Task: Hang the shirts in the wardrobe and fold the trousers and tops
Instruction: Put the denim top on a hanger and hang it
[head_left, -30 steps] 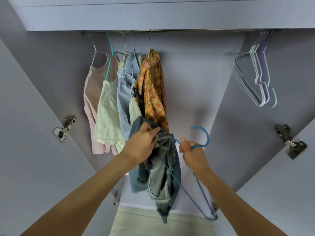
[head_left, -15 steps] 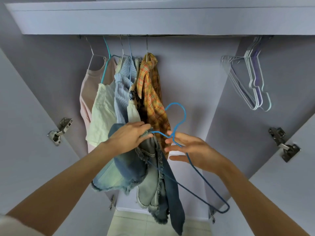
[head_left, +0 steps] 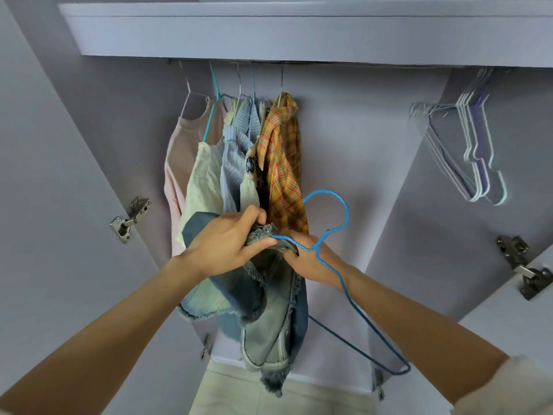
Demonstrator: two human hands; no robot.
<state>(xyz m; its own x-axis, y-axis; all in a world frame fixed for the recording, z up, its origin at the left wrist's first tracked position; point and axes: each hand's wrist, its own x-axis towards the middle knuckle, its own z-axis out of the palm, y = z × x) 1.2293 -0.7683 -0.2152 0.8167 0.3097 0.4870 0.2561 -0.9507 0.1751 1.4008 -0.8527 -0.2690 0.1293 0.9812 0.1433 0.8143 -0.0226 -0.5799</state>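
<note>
Left hand [head_left: 227, 244] grips the frayed denim garment [head_left: 269, 307] at centre; right hand [head_left: 311, 259] reaches under it at three o'clock, grip hidden; blue hanger [head_left: 329, 223] hook points twelve o'clock toward the rail [head_left: 239, 62].

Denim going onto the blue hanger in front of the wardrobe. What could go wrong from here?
1. The denim garment is bunched, and only the left hand pinches its frayed edge at one arm of the blue hanger. It may slide off.
2. The right hand is partly hidden behind the cloth, so its hold on the hanger cannot be judged.
3. The hanger's hook sits near the plaid shirt and may snag it on the way up.
</note>
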